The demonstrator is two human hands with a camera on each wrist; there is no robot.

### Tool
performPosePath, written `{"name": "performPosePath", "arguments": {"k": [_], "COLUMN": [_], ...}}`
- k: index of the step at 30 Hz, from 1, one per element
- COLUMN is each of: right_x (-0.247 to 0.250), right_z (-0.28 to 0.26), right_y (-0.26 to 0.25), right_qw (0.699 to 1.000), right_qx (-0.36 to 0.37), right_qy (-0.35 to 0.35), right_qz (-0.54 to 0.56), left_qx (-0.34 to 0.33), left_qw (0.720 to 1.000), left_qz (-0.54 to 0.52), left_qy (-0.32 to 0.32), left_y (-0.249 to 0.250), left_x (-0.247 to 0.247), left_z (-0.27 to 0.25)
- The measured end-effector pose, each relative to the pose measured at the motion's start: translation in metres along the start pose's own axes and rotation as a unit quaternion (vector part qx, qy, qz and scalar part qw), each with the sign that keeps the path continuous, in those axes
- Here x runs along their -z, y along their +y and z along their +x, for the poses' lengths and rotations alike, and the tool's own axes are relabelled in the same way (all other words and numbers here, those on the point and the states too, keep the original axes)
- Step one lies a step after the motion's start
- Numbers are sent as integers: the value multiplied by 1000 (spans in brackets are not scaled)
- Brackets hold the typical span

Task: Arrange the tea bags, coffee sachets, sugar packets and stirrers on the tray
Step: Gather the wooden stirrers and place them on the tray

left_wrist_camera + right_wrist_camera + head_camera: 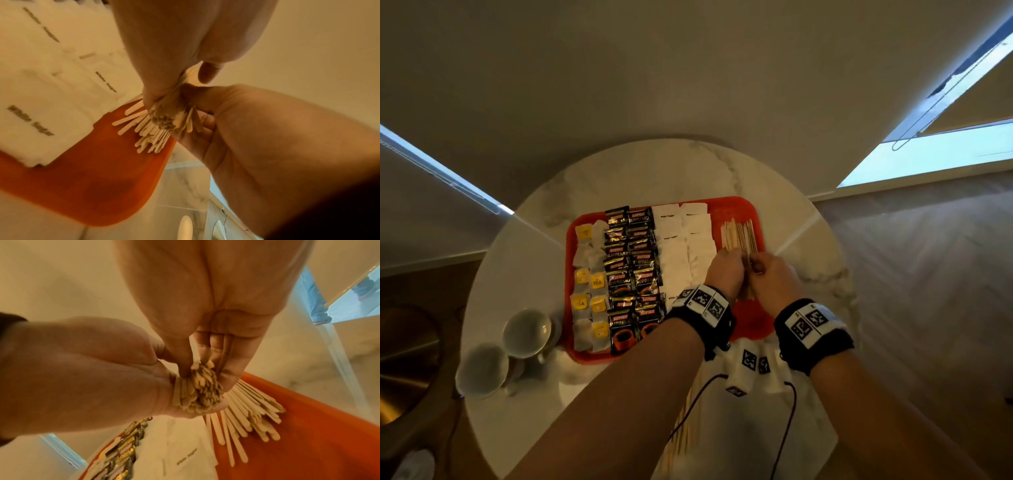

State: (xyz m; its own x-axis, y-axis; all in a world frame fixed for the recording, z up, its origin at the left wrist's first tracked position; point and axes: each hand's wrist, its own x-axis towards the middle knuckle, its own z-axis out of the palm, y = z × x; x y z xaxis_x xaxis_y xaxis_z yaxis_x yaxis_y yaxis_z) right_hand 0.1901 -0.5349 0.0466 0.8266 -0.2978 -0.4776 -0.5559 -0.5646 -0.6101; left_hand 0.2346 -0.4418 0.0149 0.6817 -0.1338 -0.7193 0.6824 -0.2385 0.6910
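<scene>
An orange-red tray [753,318] on a round marble table holds columns of tea bags [589,287], black coffee sachets [631,274] and white sugar packets [681,253]. Wooden stirrers [739,234] lie fanned along its right side. My left hand [726,270] grips a thick bundle of stirrers [164,120] above the tray's right part, fingers curled round it. My right hand [768,279] meets it there and pinches stirrers [202,395] at the same bundle. The loose stirrers [246,417] lie under both hands. Fingertips are hidden in the head view.
Two grey cups [527,332] [482,370] stand left of the tray near the table's front-left edge. More stirrers [685,435] and a white marker cube [748,366] lie on the table in front of the tray, under my forearms. Cables trail from the wristbands.
</scene>
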Motion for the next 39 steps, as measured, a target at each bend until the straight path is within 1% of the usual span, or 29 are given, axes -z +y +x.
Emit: {"name": "performPosePath", "arguments": {"k": [2,5,10,13,21,23,26,29,32,34,37,39], "right_x": [-4,-8,-8,-9,-10,-11,-10,-11,-25,-38,-55,-67], "right_z": [12,27,42,44,43,37,22,-5,-40,-66,-103,-126], "right_y": [4,9,11,11,15,15,15,16,22,28,38,41], "right_qw": [1000,1000,996,994,994,994,993,994,997,994,979,962], "right_qx": [2,2,6,4,15,18,28,47,69,88,129,145], "right_qy": [1,16,19,37,56,61,73,53,8,-31,-97,-157], "right_qz": [-2,-17,-87,-106,-90,-88,-85,-88,-41,-60,-124,-168], "left_qx": [-10,-39,-69,-85,-93,-88,-95,-88,-90,-94,-102,-79], "left_qw": [999,994,985,979,978,977,982,989,988,981,953,931], "left_qz": [43,100,158,185,184,188,160,117,124,170,286,355], "left_qy": [23,29,24,19,24,38,25,7,-6,-8,4,10], "left_y": [2,9,14,14,9,11,9,-2,-23,-47,-91,-123], "left_x": [1,3,4,4,6,9,16,35,67,95,141,169], "left_z": [7,7,7,7,-4,-11,-25,-46,-73,-90,-115,-135]}}
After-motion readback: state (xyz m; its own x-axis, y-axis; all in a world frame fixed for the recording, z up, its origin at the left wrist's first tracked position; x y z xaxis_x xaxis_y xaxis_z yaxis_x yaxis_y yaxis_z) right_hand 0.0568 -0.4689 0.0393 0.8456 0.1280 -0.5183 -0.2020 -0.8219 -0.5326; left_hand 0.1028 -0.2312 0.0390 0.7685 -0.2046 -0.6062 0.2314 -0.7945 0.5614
